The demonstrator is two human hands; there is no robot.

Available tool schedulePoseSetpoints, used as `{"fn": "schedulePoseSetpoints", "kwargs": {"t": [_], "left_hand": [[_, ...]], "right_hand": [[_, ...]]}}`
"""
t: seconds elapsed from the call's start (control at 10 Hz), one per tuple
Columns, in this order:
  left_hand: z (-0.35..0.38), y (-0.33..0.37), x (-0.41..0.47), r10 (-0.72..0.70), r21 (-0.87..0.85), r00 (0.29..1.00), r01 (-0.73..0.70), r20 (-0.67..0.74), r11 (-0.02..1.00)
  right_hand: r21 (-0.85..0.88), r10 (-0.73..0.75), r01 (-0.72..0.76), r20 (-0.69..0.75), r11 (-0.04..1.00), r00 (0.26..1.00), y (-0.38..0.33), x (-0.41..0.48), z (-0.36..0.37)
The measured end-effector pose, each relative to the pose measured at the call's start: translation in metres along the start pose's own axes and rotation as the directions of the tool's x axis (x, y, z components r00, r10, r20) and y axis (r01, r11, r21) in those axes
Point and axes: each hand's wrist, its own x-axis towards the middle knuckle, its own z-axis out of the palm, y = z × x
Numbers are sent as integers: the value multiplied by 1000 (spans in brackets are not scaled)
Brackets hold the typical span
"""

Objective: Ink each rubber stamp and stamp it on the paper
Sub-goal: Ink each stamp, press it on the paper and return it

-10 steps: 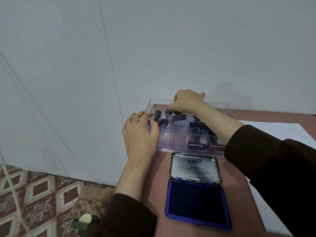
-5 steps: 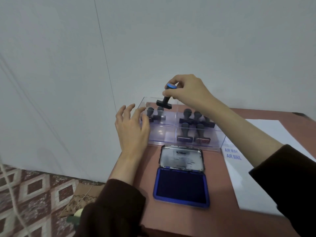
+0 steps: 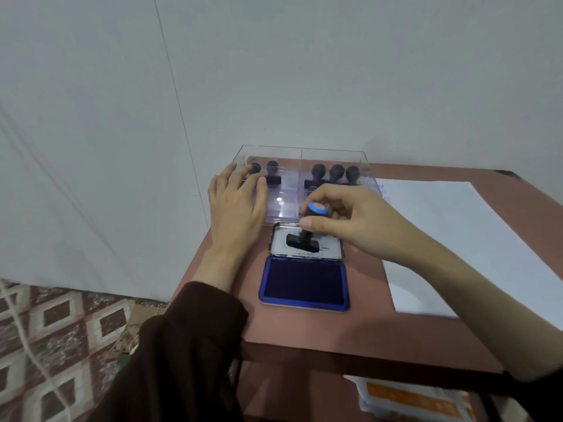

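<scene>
Looking down on a brown table (image 3: 335, 330) against a grey wall (image 3: 304, 71), I am seeing patterned tiles (image 3: 45, 330) on the floor at far left.

My left hand (image 3: 237, 202) is lying flat on the left end of a clear box (image 3: 304, 152) at the back of the table, fingers straight and slightly spread, gripping nothing. Inside the box, dark stamps (image 3: 335, 173) are standing upright: two in the back-left compartment, three in the back-right one.

Just right of that hand, my right hand (image 3: 350, 220) is pinching one stamp (image 3: 302, 242) by its blue-capped knob, thumb at the front and fingers curled behind. The stamp is hanging upright, base down, over the pad's opened lid (image 3: 280, 245); I cannot tell whether it is touching the lid. The pad (image 3: 304, 281) itself is lying open just in front of the box, its dark blue ink face nearest me, with the stamp not yet on it.

Further right, the paper (image 3: 457, 239) is lying flat beside the pad, faint blue print showing at its far-left corner. Below the table edge at lower right, a white and orange packet (image 3: 411, 397) is showing.
</scene>
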Motion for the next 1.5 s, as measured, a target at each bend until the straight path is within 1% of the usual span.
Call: {"fn": "schedulePoseSetpoints", "kwargs": {"t": [0.1,0.2,0.3,0.6,0.8,1.1,1.5], "left_hand": [[-1,-1,0,-3,-12,1000,3,-5,1000],[-1,-2,1,-12,-33,1000,12,10,999],[0,-4,1,-13,-53,1000,14,17,999],[1,-5,3,-6,-50,1000,6,0,999],[1,-4,3,-18,-51,1000,18,-6,999],[3,-4,3,-25,-39,1000,24,-10,999],[3,-4,3,-27,-42,1000,27,-1,999]], "right_hand": [[-81,-116,116,7,990,993,0,-15,4],[-159,-210,215,46,964,977,-2,-26,8],[-217,-231,244,84,945,969,0,-30,9],[-228,-236,250,85,941,968,7,-38,12],[-191,-259,254,-1,948,966,16,-46,22],[-153,-300,278,-148,948,942,21,-48,36],[-163,-330,299,-215,940,919,25,-47,43]]}}
